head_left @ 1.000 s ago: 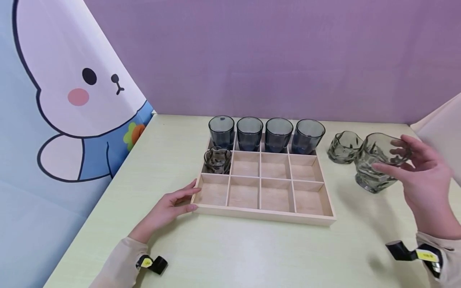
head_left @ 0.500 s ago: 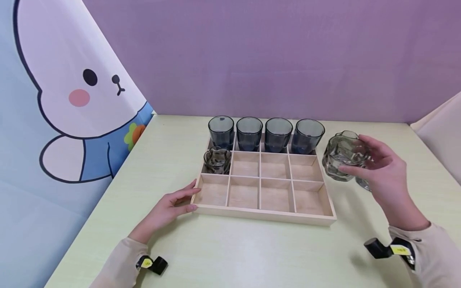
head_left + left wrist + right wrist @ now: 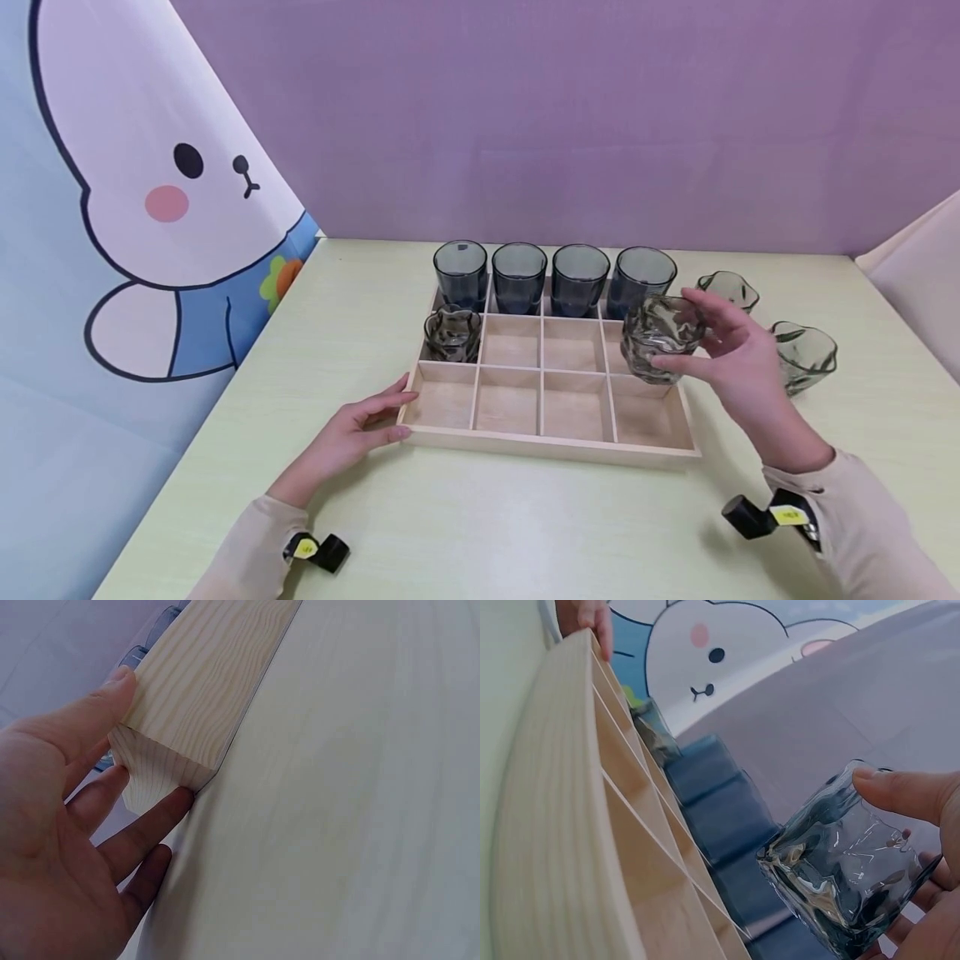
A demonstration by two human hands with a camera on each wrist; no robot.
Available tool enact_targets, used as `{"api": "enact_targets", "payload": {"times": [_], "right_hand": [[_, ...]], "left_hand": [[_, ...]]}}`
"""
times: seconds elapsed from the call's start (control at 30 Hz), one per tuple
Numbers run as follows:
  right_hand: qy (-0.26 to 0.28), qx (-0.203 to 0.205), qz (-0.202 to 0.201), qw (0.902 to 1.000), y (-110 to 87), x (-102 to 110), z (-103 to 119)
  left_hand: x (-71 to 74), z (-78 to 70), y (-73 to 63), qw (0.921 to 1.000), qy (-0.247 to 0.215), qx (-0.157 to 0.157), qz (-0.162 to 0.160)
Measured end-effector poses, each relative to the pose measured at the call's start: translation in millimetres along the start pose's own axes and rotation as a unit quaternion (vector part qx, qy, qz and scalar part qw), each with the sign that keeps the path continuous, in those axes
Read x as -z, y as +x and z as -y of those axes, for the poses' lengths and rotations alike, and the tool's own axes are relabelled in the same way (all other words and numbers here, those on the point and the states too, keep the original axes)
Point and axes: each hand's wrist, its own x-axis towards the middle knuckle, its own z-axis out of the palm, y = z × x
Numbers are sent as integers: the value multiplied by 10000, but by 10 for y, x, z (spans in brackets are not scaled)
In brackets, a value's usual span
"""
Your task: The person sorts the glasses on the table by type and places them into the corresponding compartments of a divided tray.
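My right hand holds a wavy smoky glass cup by its side, thumb toward the front and fingers behind. The cup hangs over the right part of a divided wooden tray, overlapping its middle row. My left hand grips the tray's front left corner, and in the left wrist view its fingers spread along the end wall. Several tall blue-grey tumblers fill the tray's back row. Another wavy cup sits in the left compartment of the middle row.
Two more wavy glass cups stand on the table right of the tray: a far cup and a nearer cup partly behind my right hand. A purple backdrop rises behind the table, and a cartoon-printed cloth hangs at the left.
My right hand has carried the wavy cup leftward from beside the other loose cups to over the tray's right side. My left hand has stayed at the tray's corner.
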Motion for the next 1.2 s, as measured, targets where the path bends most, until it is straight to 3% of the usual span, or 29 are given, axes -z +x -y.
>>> {"api": "enact_targets", "payload": {"times": [0.27,0.6,1.0,1.2], "right_hand": [[-768,44,507,9957,23,-222,-31],[-1669,-7,1133,9795,92,-477,-43],[-1743,-218,1858,9668,201,-692,-84],[-1725,-608,2011,9623,270,-796,-100]], "left_hand": [[-1,11,-3,10000,-21,-36,10],[1,0,-3,9999,130,43,-42],[-10,-11,-12,10000,18,8,13],[-12,-32,-22,10000,46,35,-17]]}}
